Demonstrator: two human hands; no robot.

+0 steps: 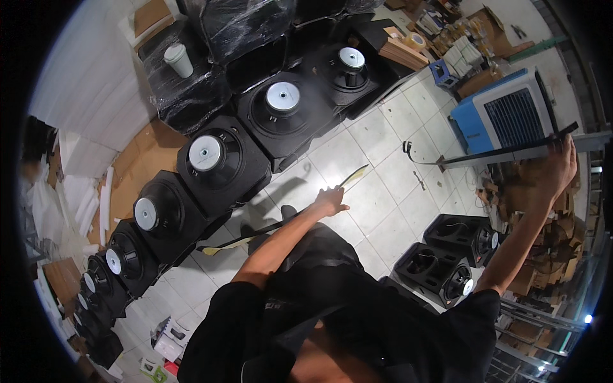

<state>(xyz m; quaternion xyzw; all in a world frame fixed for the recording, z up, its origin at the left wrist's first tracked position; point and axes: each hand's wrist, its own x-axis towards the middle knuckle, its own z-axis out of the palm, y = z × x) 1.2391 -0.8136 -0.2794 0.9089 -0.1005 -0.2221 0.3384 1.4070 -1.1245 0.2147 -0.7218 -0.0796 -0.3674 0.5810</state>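
Note:
My left hand (329, 202) is closed around a long, narrow black strip (271, 228) with pale yellow backing. The strip runs across in front of my legs, its two ends sticking out either side of the hand. Far out at the right, my right hand (562, 167) has its fingers against the end of another black strip (504, 152), and the thumb is hidden. That second strip lies along a grey metal rail (590, 142), and its far end curls down over the floor. A row of black speaker cabinets (258, 167) with round silver-backed speakers (205, 153) stands in front of me.
A blue and white air cooler (504, 112) stands behind the rail. Two smaller black speaker boxes (434, 271) sit on the tiled floor (377, 210) to the right. A white cup (179, 60) stands on a wrapped black box. Cartons and shelving fill the right edge.

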